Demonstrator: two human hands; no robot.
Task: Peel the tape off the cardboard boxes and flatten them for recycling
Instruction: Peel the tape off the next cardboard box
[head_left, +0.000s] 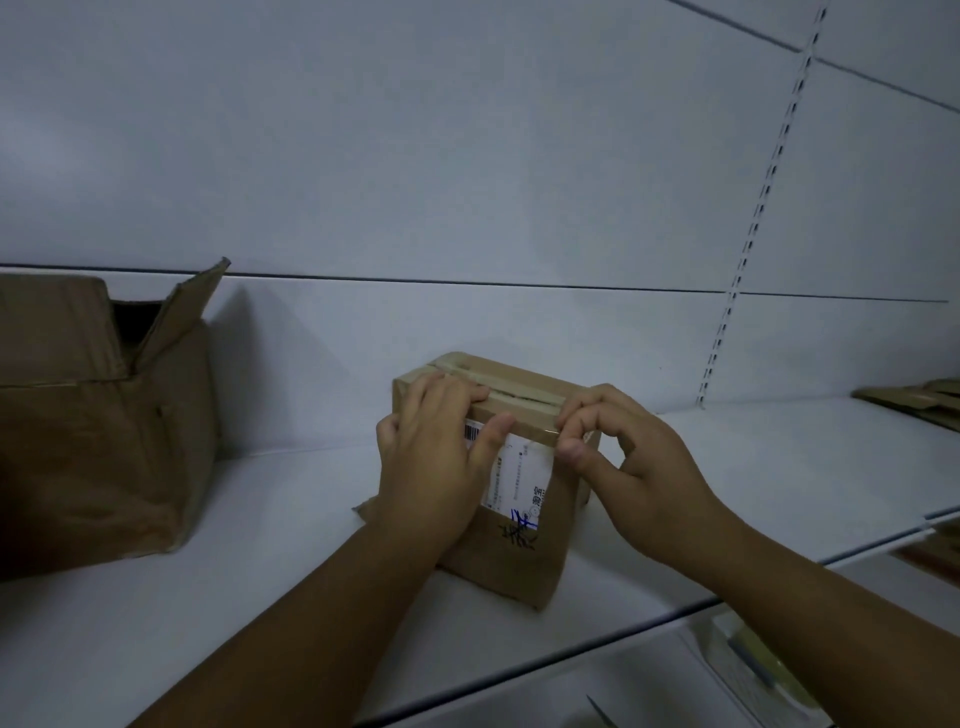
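While the left hand (436, 462) steadies it, a small cardboard box (511, 561) stands on a white shelf (208, 597), just toward 5 o'clock from the middle of the view. The left hand grips the box's top edge on its 9 o'clock side: the fingers are curled over the top and the thumb presses the front face.

A strip of tan tape (524, 397) runs along the seam of the closed top flaps. The right hand (634, 467) comes in from 4 o'clock. Its thumb and forefinger pinch the end of the tape where it meets the box's top edge at the 3 o'clock corner, and the other fingers are curled loosely behind. Whether any tape has lifted cannot be told.

A white shipping label (519, 478) with a barcode and small print is stuck to the front face, partly under the left thumb. Dark pen scribbles sit just below it.

At 9 o'clock, well apart, stands a larger brown box (93, 441), open, with one flap tilted up. At 3 o'clock, at the shelf's far end, lies flattened cardboard (914, 402). A pale wall panel (467, 156) rises behind, crossed by a slotted metal rail (753, 234) toward 2 o'clock.
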